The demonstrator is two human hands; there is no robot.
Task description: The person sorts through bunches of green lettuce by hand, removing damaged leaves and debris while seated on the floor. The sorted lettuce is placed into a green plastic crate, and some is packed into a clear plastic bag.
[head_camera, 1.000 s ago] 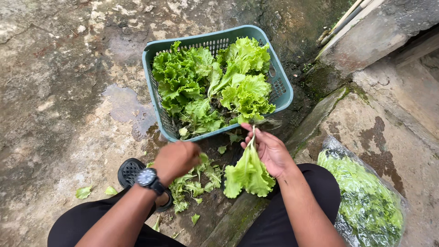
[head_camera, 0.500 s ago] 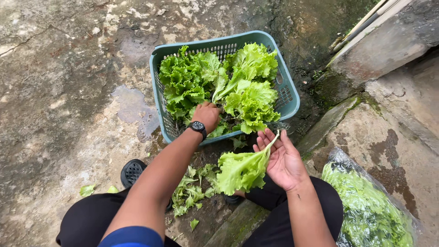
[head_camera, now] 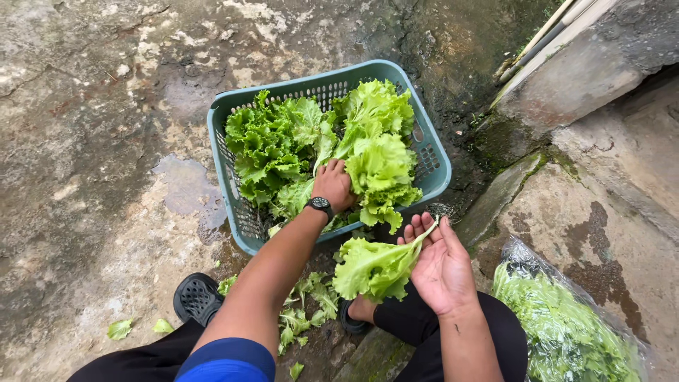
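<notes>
Sorting lettuce: the left hand [head_camera: 332, 185] closes on leaves in the basket [head_camera: 225, 166], the right hand [head_camera: 442, 267] lies open, a leaf [head_camera: 375, 267] resting across its spread fingers (unpinched), which likely needs a firmer hold next.

You are wearing the only camera on your head, and it is looking steeply down past your knees at the wet concrete ground [head_camera: 92, 141] in front of you. It is sitting close: your left hand [head_camera: 332, 185] and right hand [head_camera: 442, 265] are filling the lower middle, and the teal basket [head_camera: 228, 141] is lying just above centre. The stone step [head_camera: 580, 78] is cutting the upper right corner. No second view is sharing this scene.
</notes>
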